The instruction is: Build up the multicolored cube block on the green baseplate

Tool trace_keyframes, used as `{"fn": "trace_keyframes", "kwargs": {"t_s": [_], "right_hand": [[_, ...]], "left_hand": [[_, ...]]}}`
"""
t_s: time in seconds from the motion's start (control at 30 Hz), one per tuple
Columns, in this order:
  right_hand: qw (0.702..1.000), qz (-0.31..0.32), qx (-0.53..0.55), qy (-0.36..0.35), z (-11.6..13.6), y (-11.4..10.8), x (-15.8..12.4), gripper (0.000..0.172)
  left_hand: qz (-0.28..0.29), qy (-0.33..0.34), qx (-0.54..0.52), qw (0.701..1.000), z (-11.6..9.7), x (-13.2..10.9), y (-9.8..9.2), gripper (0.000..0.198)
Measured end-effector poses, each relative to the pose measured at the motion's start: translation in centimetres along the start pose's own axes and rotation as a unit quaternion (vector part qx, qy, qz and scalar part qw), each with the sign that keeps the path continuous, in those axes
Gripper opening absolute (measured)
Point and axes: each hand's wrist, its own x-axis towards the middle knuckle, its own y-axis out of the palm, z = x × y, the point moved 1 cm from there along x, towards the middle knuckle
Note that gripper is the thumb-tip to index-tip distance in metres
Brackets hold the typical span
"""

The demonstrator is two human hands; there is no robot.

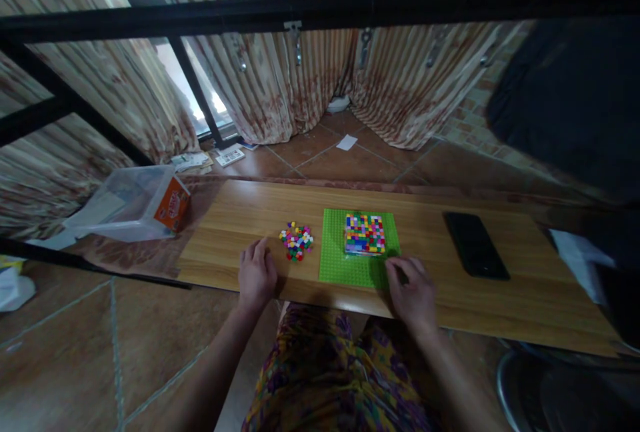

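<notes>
Multicoloured brick block (365, 235) stands near the right hand (414, 289).

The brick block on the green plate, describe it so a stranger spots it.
On the wooden tabletop, find the green studded plate. The brick block sits on it, near the right hand. Unlike the loose pile to its left, its many colours form one compact rectangle.

Orange label (165, 214) on clear box (120, 227), white lettering (174, 205), illegible

On the table (240, 212), the baseplate (333, 262) lies between loose bricks (297, 240), left, and phone (475, 244), right.
</notes>
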Motion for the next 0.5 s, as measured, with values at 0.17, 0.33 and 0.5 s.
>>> {"fn": "trace_keyframes", "kwargs": {"t_s": [0.17,0.33,0.5], "right_hand": [[0.996,0.042,0.014,-0.073,3.0,0.6,-0.5,0.014],[0.987,0.11,0.04,-0.11,8.2,4.5,0.4,0.017],[0.983,0.171,-0.041,-0.055,10.8,9.2,1.3,0.018]], "left_hand": [[0.029,0.019,0.041,0.999,1.9,4.2,0.9,0.038],[0.059,0.041,0.041,0.997,2.2,9.0,3.2,0.035],[0.077,0.034,0.067,0.994,1.2,12.8,5.2,0.032]]}}
